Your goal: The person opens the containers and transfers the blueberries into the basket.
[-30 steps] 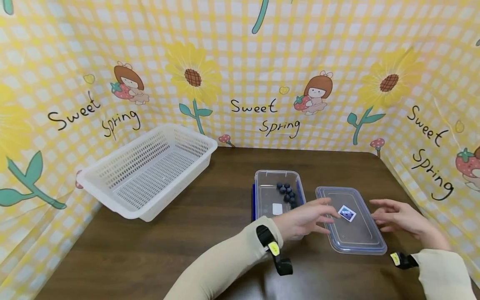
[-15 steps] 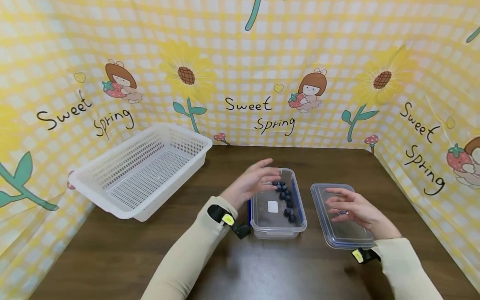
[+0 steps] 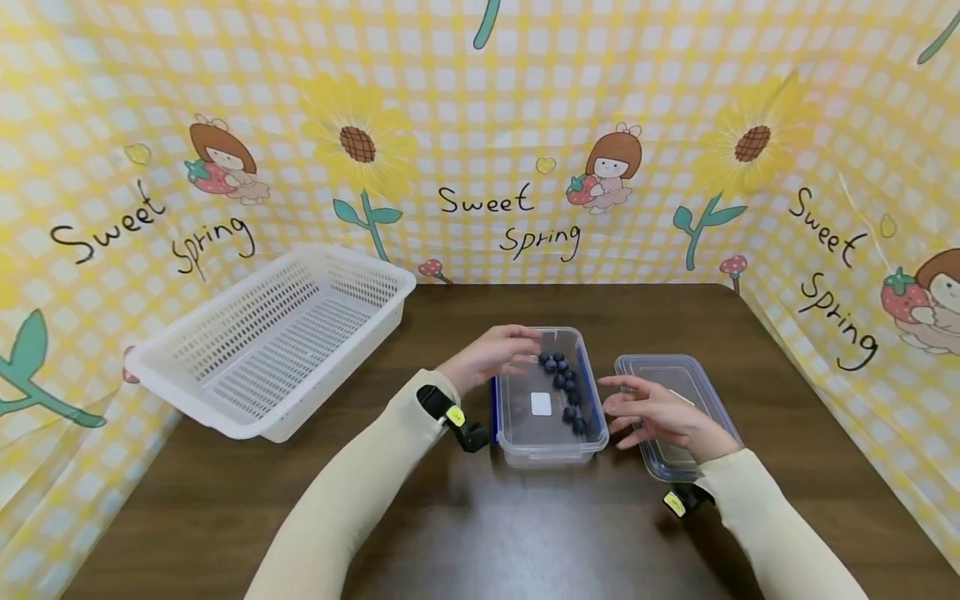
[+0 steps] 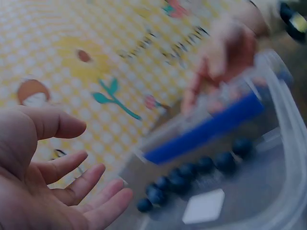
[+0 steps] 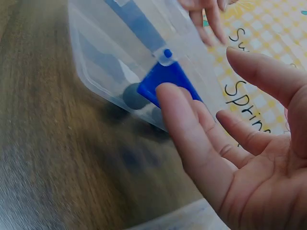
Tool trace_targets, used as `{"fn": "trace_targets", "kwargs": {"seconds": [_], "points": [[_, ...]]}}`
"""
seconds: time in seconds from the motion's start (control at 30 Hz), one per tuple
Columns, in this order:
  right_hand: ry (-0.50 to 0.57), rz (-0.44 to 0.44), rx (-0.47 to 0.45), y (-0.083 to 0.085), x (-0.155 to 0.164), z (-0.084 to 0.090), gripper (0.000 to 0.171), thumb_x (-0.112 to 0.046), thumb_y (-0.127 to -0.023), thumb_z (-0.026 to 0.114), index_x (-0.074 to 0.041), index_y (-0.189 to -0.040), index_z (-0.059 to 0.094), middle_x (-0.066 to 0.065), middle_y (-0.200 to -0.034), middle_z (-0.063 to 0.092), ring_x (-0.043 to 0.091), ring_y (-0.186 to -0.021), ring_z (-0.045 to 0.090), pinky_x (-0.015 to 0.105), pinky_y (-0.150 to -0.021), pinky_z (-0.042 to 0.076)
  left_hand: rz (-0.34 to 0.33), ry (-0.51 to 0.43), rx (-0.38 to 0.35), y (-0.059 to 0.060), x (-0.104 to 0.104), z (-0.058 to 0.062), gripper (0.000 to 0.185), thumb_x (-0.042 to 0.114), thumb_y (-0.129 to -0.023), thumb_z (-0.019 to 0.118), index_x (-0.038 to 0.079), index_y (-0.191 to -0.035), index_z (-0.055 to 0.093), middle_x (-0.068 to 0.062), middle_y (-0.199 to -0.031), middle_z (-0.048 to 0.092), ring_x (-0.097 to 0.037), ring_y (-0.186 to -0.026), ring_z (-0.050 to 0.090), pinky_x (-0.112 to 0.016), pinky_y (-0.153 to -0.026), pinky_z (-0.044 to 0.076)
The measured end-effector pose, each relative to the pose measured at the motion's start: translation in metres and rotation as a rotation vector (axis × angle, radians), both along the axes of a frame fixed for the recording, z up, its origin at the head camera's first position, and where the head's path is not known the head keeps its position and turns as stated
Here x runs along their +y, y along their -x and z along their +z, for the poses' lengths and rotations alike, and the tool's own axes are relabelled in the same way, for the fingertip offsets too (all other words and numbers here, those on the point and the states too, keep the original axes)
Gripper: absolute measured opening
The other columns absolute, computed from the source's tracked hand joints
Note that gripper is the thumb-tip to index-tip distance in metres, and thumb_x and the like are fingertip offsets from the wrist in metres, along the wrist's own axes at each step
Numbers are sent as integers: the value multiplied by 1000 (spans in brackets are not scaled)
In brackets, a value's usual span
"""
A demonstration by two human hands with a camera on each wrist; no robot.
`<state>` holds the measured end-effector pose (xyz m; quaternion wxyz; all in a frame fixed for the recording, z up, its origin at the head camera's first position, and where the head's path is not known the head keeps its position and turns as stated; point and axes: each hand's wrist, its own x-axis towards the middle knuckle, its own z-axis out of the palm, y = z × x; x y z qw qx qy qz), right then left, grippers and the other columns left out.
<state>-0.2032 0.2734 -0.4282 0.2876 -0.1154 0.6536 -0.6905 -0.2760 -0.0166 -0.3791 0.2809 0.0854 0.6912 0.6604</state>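
A clear plastic food container (image 3: 528, 429) with blue side clips stands on the brown table. Inside lie several blueberries (image 3: 572, 398), bunched along its right side, and a white square label (image 3: 541, 404) shows on its floor. Over the container's far left edge hovers my left hand (image 3: 491, 357), fingers loosely spread and holding nothing. My right hand (image 3: 663, 417) is at the container's right side, fingers relaxed and pointing toward it; in the right wrist view its fingertips overlap a blue clip (image 5: 170, 84). Beneath the right hand lies the clear lid (image 3: 693, 371), partly hidden by it.
A white perforated plastic basket (image 3: 281, 350) stands at the back left of the table (image 3: 480, 533). Yellow checked cloth (image 3: 465, 108) with flower prints walls the table at the back and sides.
My left hand first swung from near the lid to the container's left side, then dipped slightly. The right hand came leftward from the lid's right edge to the container's right side.
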Motion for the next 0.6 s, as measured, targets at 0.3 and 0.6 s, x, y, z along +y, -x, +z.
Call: {"fn": "trace_targets", "kwargs": {"seconds": [0.3, 0.6], "points": [[33, 9, -25, 2, -10, -7, 42, 3, -97, 57, -8, -135, 43, 6, -97, 62, 18, -80, 65, 39, -68, 63, -142, 185, -89, -3, 19, -7, 45, 2, -98, 57, -6, -141, 47, -23, -144, 49, -42, -125, 53, -44, -100, 52], [71, -18, -19, 0, -9, -7, 41, 9, -95, 54, 0, -133, 42, 5, -90, 68, 16, -77, 68, 34, -69, 63, -239, 245, -172, -9, 42, -9, 32, -1, -94, 60, -13, -124, 58, -28, -130, 58, -42, -119, 57, -47, -102, 50]]}}
